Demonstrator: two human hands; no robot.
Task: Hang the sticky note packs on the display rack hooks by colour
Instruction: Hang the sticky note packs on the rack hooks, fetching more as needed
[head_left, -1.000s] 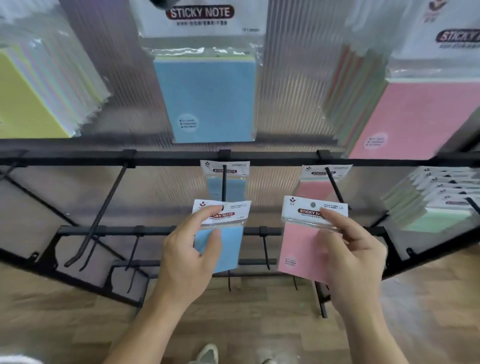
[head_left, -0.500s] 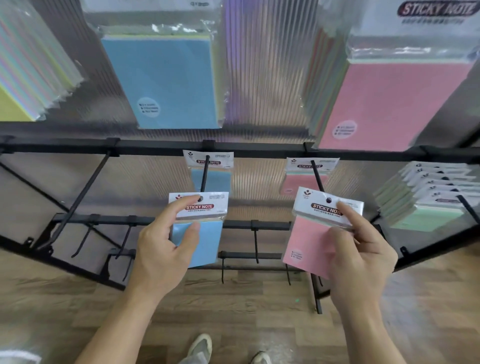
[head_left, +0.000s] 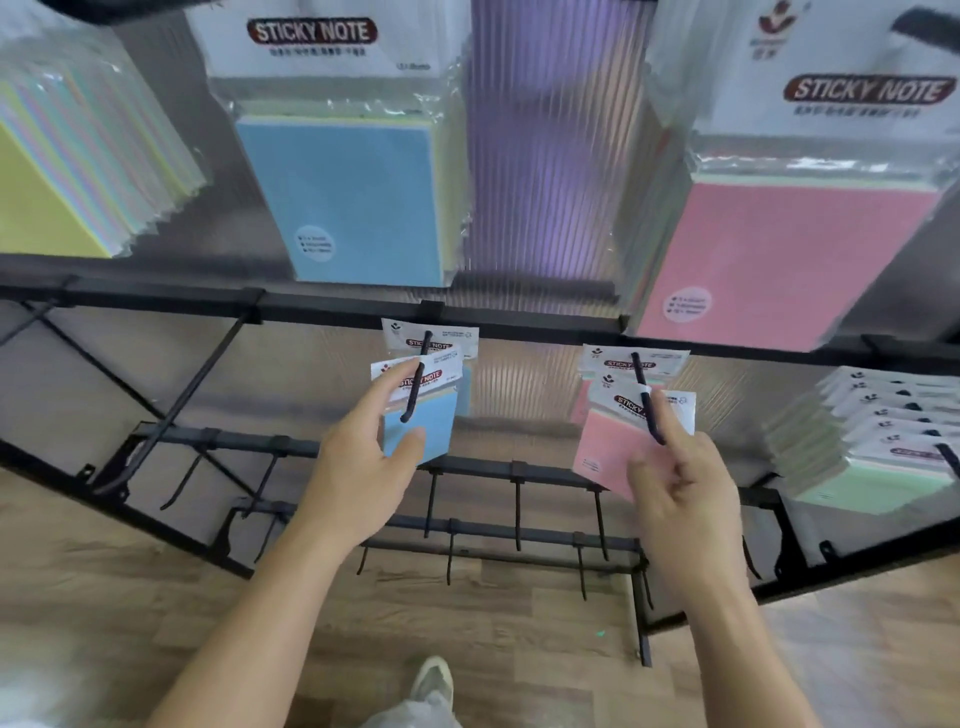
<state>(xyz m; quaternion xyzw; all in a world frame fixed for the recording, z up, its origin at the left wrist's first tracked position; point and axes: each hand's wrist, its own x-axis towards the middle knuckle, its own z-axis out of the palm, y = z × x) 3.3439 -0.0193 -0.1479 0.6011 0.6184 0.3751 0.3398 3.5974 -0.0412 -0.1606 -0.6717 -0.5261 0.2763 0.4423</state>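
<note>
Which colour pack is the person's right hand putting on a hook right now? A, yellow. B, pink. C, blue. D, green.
B: the right hand holds the pink pack, threaded on the hook; the left hand holds the blue pack.

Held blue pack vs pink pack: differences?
Colour: blue pack is blue, pink pack pink. Pose: blue pack hangs nearly square, pink pack tilts. Holder: left hand holds the blue pack, right hand the pink pack. Shared: white STICKY NOTE headers, both threaded on hooks.
</note>
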